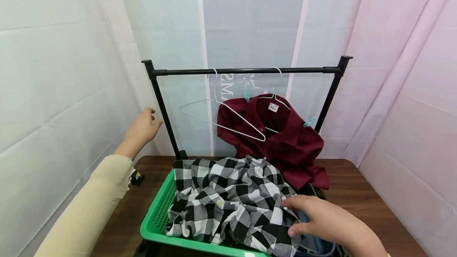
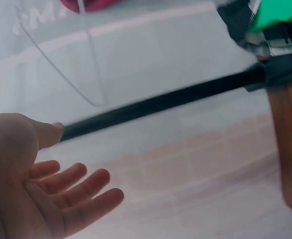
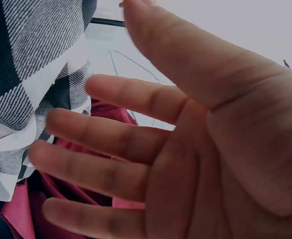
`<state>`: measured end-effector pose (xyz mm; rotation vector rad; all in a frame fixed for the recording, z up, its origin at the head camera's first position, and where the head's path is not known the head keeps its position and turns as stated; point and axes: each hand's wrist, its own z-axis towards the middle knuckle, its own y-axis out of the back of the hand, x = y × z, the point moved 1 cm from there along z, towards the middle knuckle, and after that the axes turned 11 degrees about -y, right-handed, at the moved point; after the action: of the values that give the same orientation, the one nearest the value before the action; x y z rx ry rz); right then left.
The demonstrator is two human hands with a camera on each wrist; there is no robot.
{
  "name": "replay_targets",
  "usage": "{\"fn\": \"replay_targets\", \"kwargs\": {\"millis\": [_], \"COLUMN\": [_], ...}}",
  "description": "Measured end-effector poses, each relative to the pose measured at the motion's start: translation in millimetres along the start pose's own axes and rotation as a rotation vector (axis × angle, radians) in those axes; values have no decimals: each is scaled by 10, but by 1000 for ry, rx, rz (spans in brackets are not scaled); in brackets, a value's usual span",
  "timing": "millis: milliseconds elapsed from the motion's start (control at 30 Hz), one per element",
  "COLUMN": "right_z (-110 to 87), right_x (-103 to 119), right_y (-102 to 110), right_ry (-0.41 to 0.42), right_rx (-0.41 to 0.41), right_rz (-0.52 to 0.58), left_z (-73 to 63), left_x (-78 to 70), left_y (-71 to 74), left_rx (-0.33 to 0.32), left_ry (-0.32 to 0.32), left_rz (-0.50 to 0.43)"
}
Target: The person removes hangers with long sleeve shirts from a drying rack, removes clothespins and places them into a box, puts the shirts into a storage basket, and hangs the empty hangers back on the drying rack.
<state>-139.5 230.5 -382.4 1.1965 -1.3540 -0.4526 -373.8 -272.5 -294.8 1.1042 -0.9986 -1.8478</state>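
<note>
A black, white and grey checked shirt (image 1: 228, 197) lies heaped in the green basket (image 1: 157, 219). My right hand (image 1: 325, 217) is at the shirt's right edge, thumb and fingers apart; the right wrist view shows its fingers extended beside the checked cloth (image 3: 36, 64), with no cloth gripped. My left hand (image 1: 143, 128) is raised beside the left post (image 1: 164, 114) of the black rack, its fingers loosely bent and holding nothing. On the rack's bar (image 1: 242, 71) hang a bare white wire hanger (image 1: 228, 124) and a dark red shirt (image 1: 271, 138) on another hanger.
Light blue clips (image 1: 309, 122) sit on the red shirt's shoulders. Behind the basket's right side is a dark blue item (image 1: 315, 245), partly hidden by my right hand. A small black object (image 1: 136, 178) lies on the brown wooden table (image 1: 364, 197). Pale curtains (image 1: 64, 70) surround it.
</note>
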Motion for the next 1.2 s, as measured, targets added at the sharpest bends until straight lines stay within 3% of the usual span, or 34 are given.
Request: {"fn": "replay_targets", "kwargs": {"millis": [167, 333, 467, 633, 800, 1033, 1200], "right_z": [25, 28, 20, 34, 78, 208, 331], "right_x": [-24, -54, -64, -51, -56, -29, -8], "right_y": [-30, -43, -51, -94, -140, -233, -274], "right_ry": [-20, -57, -108, -116, -101, -77, 10], "right_rx": [74, 77, 82, 103, 133, 156, 129], "right_rz": [39, 63, 82, 116, 183, 176, 167], "left_z": [-319, -733, -1053, -1348, -1534, -1647, -1688], "left_x": [-276, -511, -606, -700, -770, -824, -822], "left_y": [54, -77, -264, -457, -590, -805, -925], "left_rx": [60, 287, 441, 593, 737, 845, 907], "left_ry": [-147, -337, -408, -408, -402, -377, -352], "left_rz": [-31, -104, -99, -154, -235, -268, -313]}}
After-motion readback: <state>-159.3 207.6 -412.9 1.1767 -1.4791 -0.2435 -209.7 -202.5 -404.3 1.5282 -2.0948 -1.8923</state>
